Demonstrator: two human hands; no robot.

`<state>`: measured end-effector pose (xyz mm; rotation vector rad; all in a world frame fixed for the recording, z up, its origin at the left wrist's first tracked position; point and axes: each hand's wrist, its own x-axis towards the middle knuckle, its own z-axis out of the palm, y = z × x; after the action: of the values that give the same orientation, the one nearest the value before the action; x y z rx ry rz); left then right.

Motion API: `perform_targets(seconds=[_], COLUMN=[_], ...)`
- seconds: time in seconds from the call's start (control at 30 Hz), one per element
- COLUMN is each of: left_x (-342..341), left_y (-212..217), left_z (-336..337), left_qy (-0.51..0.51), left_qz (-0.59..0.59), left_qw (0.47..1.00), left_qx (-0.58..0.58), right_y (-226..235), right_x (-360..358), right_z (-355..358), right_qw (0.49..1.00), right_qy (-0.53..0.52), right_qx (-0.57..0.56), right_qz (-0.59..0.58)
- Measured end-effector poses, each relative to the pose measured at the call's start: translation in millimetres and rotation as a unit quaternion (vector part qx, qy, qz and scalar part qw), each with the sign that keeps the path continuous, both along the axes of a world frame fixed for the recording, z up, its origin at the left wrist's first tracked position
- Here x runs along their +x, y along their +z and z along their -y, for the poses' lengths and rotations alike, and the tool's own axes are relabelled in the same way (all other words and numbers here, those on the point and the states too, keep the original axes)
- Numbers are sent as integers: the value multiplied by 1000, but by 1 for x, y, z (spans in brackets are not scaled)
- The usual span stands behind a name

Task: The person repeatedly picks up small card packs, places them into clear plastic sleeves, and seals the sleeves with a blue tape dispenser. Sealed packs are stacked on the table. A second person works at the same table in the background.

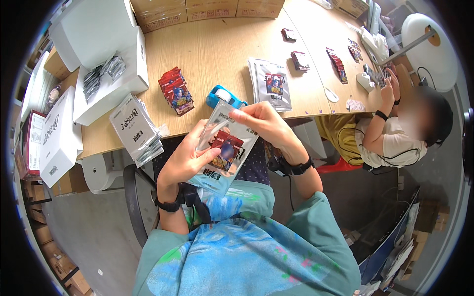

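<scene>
Pouch, silver, tilted, held between both hands at near edge of table. L hand grips its left side, thumb at red packet; can't tell if pkt is in or on pouch. R hand pinches upper edge, fingers narrow. Blue tape dispenser just beyond; red pkt stack left of dispenser, approx. beyond L hand.

The site is a packing workshop, indicated by a shared wooden table, brown cartons, piled silver pouches and a seated co-worker.
</scene>
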<state>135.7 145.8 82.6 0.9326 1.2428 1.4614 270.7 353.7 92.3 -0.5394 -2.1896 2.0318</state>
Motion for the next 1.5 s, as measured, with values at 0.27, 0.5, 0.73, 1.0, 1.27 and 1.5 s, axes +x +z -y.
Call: perform_targets(seconds=[0.27,0.5,0.73,1.0,1.27,1.5], left_x=[2,-4,-29,-51,-83,-88], left_y=[-9,-22,-28,-63,-104,-107], left_z=[-14,-8,2,-19,-42,-42], left_qy=[224,214,355,466,464,481], left_qz=[76,-8,-162,-524,-512,-481], left_qw=[965,973,921,705,700,718], left_qx=[109,86,5,-107,-180,-149], right_y=[-3,-24,-48,-91,-56,-57], right_x=[20,29,29,20,20,5], right_z=[26,36,-63,-64,-16,12], right_qw=[988,985,810,686,759,811], right_qy=[-56,-151,-448,-488,-452,-376], right_qx=[-95,26,367,531,468,439], right_qz=[-106,-83,94,103,-41,-90])
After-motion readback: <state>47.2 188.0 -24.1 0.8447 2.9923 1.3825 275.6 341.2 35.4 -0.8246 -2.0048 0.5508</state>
